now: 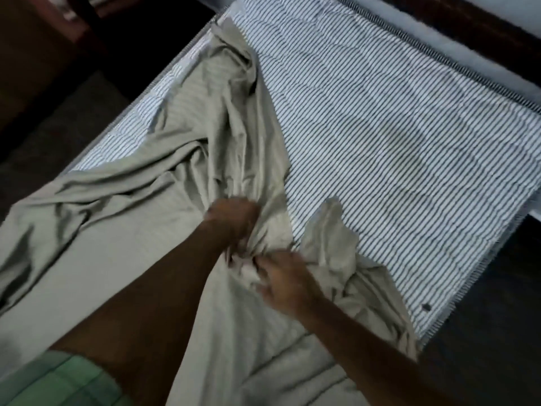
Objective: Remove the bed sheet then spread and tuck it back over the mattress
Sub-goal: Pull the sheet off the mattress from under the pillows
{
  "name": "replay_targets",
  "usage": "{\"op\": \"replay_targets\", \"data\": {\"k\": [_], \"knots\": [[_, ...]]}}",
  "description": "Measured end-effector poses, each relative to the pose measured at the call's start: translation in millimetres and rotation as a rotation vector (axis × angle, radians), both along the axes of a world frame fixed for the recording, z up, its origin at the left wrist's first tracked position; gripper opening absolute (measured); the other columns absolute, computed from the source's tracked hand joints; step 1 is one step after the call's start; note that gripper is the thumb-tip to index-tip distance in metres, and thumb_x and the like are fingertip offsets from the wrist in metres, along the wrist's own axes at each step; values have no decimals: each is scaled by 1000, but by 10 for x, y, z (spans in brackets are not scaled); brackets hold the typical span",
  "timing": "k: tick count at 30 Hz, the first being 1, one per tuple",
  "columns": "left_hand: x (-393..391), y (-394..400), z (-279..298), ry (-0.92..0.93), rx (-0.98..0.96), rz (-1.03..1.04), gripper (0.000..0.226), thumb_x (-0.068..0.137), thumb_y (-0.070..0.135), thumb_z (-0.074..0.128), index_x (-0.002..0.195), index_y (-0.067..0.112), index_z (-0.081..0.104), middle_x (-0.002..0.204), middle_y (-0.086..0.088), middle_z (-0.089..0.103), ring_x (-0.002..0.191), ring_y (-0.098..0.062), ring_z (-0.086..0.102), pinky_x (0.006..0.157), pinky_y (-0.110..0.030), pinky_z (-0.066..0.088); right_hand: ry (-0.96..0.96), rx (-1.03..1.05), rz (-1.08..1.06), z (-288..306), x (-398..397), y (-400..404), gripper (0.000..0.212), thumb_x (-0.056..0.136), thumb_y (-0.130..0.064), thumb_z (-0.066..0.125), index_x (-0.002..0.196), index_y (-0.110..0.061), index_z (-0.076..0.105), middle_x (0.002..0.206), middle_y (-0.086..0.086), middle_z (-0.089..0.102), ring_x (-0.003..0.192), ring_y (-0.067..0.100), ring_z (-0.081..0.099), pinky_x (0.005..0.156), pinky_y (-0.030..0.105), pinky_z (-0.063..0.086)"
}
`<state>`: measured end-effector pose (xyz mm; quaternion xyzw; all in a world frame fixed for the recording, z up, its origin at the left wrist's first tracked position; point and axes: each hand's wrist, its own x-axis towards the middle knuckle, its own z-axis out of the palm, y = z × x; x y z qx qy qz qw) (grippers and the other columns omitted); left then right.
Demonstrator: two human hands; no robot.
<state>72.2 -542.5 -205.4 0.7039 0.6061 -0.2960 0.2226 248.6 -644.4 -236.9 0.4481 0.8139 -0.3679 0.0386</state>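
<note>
— Report the position of the sheet.

— The pale grey-green bed sheet (187,159) lay bunched and creased over the left and near part of the mattress (395,136), pulled clear of the far right part. One strip of it ran up toward the far left corner. Another part trailed over the left edge of the bed.

— And the mattress itself?

— Its blue-and-white striped ticking was exposed across the far and right side. A small dark tag (426,307) sat near its right edge.

— Your hands?

— My left hand (234,218) was closed in a fist round a gathered twist of the sheet, at the middle of the bed. My right hand (285,281) was just beside it, fingers curled into the same bunch of cloth. The view was blurred there, so I could not tell how firmly the right fingers pinched it. Both forearms reached in from the near edge.

— Surroundings?

— A green checked garment (58,379) showed at the lower left. A dark floor (497,288) lay to the right of the bed, and a dark wooden frame (483,22) ran along the far side.
</note>
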Motion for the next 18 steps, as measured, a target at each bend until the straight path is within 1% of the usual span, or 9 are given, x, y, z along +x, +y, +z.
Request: {"op": "replay_targets", "data": {"k": [2, 4, 6, 8, 11, 13, 15, 17, 18], "knots": [[-207, -161, 24, 1, 268, -104, 54, 90, 36, 58, 142, 28, 45, 144, -6, 49, 138, -30, 42, 116, -46, 25, -204, 237, -155, 25, -33, -134, 69, 78, -61, 58, 136, -24, 54, 137, 10, 53, 131, 40, 49, 112, 60, 25], [-461, -359, -104, 36, 258, -57, 58, 94, 46, 51, 148, 28, 38, 150, -7, 45, 140, -32, 40, 119, -51, 18, -429, 174, -271, 58, -73, -351, 86, 82, -72, 49, 153, -27, 34, 155, 16, 39, 144, 44, 32, 116, 66, 10], [-690, -609, -227, 101, 208, 57, 64, 95, 62, 45, 149, 28, 38, 151, -7, 45, 138, -32, 44, 119, -53, 17, -540, 129, -292, 53, -154, -607, 94, 84, -74, 46, 158, -22, 20, 156, 18, 34, 143, 45, 30, 112, 68, 18], [-883, -878, -243, 175, 194, 89, 66, 96, 68, 39, 147, 26, 40, 149, -7, 48, 136, -31, 48, 119, -53, 17, -591, 79, -267, 75, -355, -934, 101, 84, -70, 53, 158, -13, 17, 154, 20, 37, 139, 44, 36, 111, 61, 29], [-1195, -1328, -205, 253, 45, 163, 62, 99, 64, 35, 148, 27, 41, 150, -4, 50, 141, -25, 45, 123, -52, 10, -500, -35, -211, 55, -793, -1543, 104, 79, -69, 59, 157, -9, 26, 149, 21, 47, 136, 42, 45, 110, 51, 40], [-1481, -1636, -196, 313, -112, 209, 59, 99, 60, 38, 148, 28, 45, 149, 3, 52, 143, -19, 42, 124, -48, 6, -372, -162, -98, 84, -1073, -1870, 99, 81, -77, 50, 155, -14, 31, 146, 16, 53, 135, 40, 50, 110, 50, 43], [-1718, -1938, -200, 360, -240, 247, 52, 98, 52, 43, 142, 26, 54, 145, 3, 57, 140, -21, 47, 120, -51, 17, -239, -234, 35, 168, -1254, -1992, 83, 87, -82, 39, 142, -20, 48, 135, 9, 63, 125, 33, 59, 109, 50, 43], [-1822, -2107, -152, 330, -168, 292, 43, 94, 45, 53, 130, 24, 63, 134, 0, 64, 128, -26, 59, 110, -48, 37, -59, 29, 5, 183, -1346, -1940, 64, 94, -74, 41, 117, -20, 65, 116, 8, 68, 110, 32, 63, 97, 46, 46], [-1844, -2153, -126, 294, -57, 298, 37, 92, 40, 59, 123, 23, 66, 129, -1, 67, 122, -25, 63, 105, -43, 43, 12, 166, -68, 139, -1396, -1877, 59, 94, -69, 46, 115, -17, 67, 114, 10, 65, 108, 33, 60, 91, 45, 47]]}}
